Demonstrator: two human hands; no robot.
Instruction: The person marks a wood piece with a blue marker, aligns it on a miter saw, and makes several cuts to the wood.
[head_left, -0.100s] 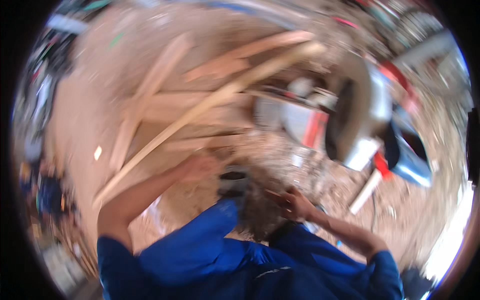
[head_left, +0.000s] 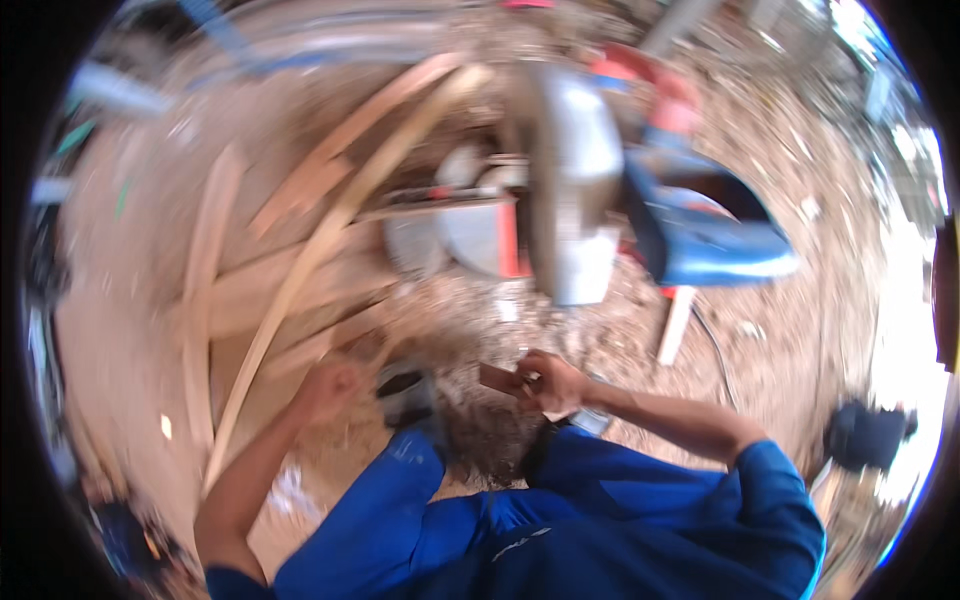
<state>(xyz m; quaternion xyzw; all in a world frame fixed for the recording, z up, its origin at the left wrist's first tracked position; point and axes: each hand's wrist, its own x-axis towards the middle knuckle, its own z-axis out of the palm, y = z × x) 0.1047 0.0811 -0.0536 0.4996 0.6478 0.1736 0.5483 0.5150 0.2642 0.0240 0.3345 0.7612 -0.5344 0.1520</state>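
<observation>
The right hand [head_left: 553,384] held a small brown piece [head_left: 500,380], its grip closed around one end while the other end stuck out to the left. The piece was in the air in front of the trousers [head_left: 375,505], over the ground [head_left: 770,365]. The left hand [head_left: 332,385] was blurred and apart from it, near the planks [head_left: 285,285]; whether that grip was loose, clenched or around something, I could not tell.

The piece looked flat, straight and stiff, probably light enough for one hand. Wood seemed likely, though blur hid the grain; if so, it would be dry rather than slippery, and its edges might chip or splinter. The better hold was likely across the two broad faces, near the covered end, leaving the free end clear.

A pale pole [head_left: 335,225] crossed the planks. Farther off stood a red-edged panel [head_left: 475,240], a silver casing [head_left: 583,150] and a blue hood [head_left: 720,235].
</observation>
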